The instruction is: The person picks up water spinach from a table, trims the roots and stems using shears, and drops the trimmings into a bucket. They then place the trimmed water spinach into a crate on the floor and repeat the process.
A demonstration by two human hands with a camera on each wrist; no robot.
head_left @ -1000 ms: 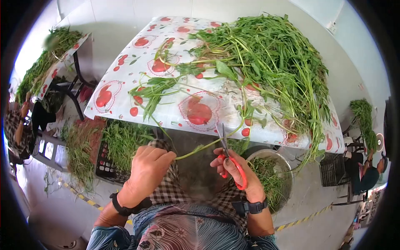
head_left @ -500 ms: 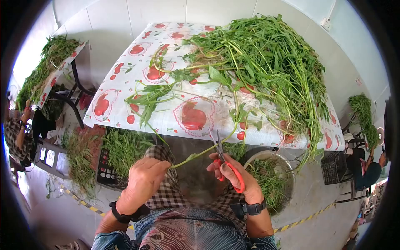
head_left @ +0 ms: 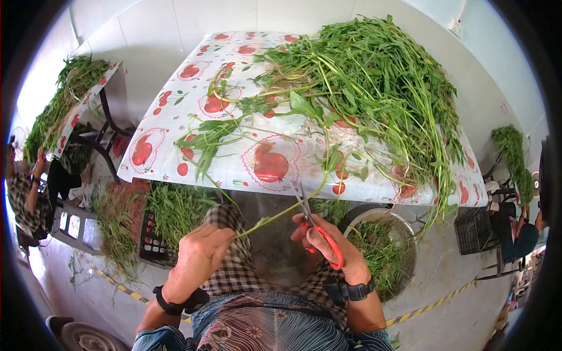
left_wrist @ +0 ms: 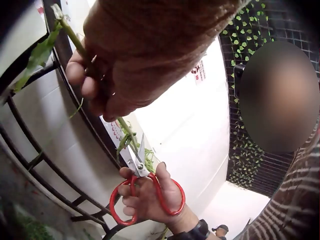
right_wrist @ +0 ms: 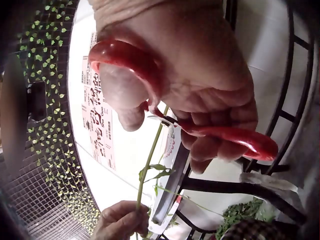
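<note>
My left hand pinches a long green leafy stem, which runs up to the right onto the table. In the left wrist view a pale, ragged stem end sticks out past the fingers. My right hand holds red-handled scissors, thumb and fingers through the loops. Their blades are spread, with the stem passing at them. Further along, the stem meets loose leafy shoots and a big heap of greens.
The table has an apple-print cloth. Below right stands a metal basin with cut greens; below left, a black crate of leaves. Other people sit at side tables with greens. A black crate stands right.
Both hands have shifted slightly toward my body with the stem still between them. The view has tilted a little. The scissors stay at the stem.
</note>
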